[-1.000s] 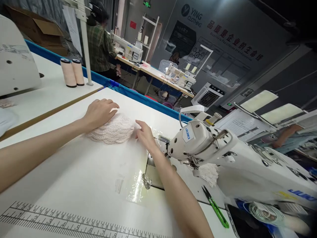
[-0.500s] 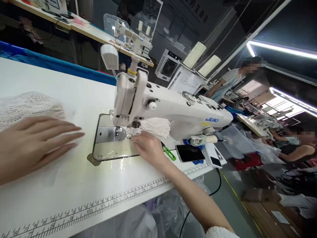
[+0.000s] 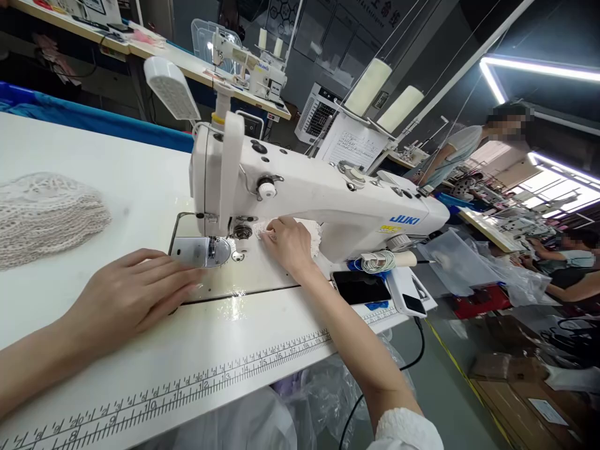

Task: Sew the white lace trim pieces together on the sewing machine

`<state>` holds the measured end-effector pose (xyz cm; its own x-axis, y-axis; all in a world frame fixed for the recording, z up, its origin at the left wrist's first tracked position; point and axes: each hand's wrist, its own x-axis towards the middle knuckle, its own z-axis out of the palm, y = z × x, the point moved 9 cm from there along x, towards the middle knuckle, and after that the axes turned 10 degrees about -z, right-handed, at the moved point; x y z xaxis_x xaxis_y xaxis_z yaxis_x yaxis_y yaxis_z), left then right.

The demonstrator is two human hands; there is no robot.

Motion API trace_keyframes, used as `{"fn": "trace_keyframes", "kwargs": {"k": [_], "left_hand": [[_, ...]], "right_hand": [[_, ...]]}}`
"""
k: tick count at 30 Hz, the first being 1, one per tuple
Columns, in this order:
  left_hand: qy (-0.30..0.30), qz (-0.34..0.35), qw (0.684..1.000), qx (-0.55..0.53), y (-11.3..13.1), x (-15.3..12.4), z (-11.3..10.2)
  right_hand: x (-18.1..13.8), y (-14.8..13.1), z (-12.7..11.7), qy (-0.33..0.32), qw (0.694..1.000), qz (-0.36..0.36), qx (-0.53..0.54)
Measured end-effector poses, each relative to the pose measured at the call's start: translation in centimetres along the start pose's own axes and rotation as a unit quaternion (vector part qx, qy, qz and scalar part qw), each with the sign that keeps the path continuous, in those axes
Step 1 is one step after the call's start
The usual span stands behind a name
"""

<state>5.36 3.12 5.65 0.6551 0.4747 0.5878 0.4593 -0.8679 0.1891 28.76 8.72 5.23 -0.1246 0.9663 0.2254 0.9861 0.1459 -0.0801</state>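
Note:
My left hand (image 3: 135, 294) lies flat on the white table (image 3: 140, 369) with fingers stretched toward the needle plate (image 3: 199, 252), holding nothing. My right hand (image 3: 288, 240) is under the arm of the white JUKI sewing machine (image 3: 300, 194), its fingers closed on a small piece of white lace (image 3: 312, 234) from a little pile there. A bigger stack of lace pieces (image 3: 44, 215) sits at the far left of the table, apart from both hands.
A black phone (image 3: 360, 287), a white device (image 3: 410, 300) and a coil of cord (image 3: 379, 261) lie right of the machine. A printed ruler (image 3: 187, 387) runs along the table's front edge. Other people sit at sewing tables to the right and behind.
The view has swung right from the lace stack to the machine. My left hand left the stack and came to the needle plate. My right hand moved under the machine arm onto the small lace pile.

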Motion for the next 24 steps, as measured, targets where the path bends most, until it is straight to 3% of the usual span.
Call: {"fn": "trace_keyframes", "kwargs": {"k": [5, 9, 10, 13, 16, 18, 22, 24], "left_hand": [[0.002, -0.095, 0.995, -0.027, -2.1, 0.1, -0.6], [-0.083, -0.222, 0.971, -0.032, -4.0, -0.1, 1.5], [-0.092, -0.252, 0.962, -0.038, -4.4, -0.3, 1.8], [-0.103, -0.296, 0.948, -0.062, -4.9, -0.5, 2.5], [-0.133, -0.298, 0.942, -0.08, -4.5, -0.8, 3.2], [-0.165, -0.294, 0.936, -0.106, -3.9, -0.8, 3.6], [-0.194, -0.32, 0.9, -0.222, -2.9, -0.6, 3.7], [-0.199, -0.35, 0.873, -0.277, -2.8, -0.5, 3.9]], "right_hand": [[0.2, -0.7, -0.5, -0.029, 0.999, -0.002, 0.026], [-2.3, -5.6, -0.8, -0.094, 0.989, -0.061, 0.093], [-3.4, -7.7, -0.6, -0.122, 0.98, -0.091, 0.125], [-7.4, -14.5, 0.1, -0.216, 0.91, -0.179, 0.304], [-9.7, -17.9, 0.5, -0.259, 0.858, -0.207, 0.393], [-9.4, -17.4, 0.6, -0.233, 0.855, -0.191, 0.423], [-6.4, -12.2, 0.2, -0.089, 0.896, -0.112, 0.42], [-5.7, -10.6, 1.0, -0.114, 0.893, -0.082, 0.428]]}}
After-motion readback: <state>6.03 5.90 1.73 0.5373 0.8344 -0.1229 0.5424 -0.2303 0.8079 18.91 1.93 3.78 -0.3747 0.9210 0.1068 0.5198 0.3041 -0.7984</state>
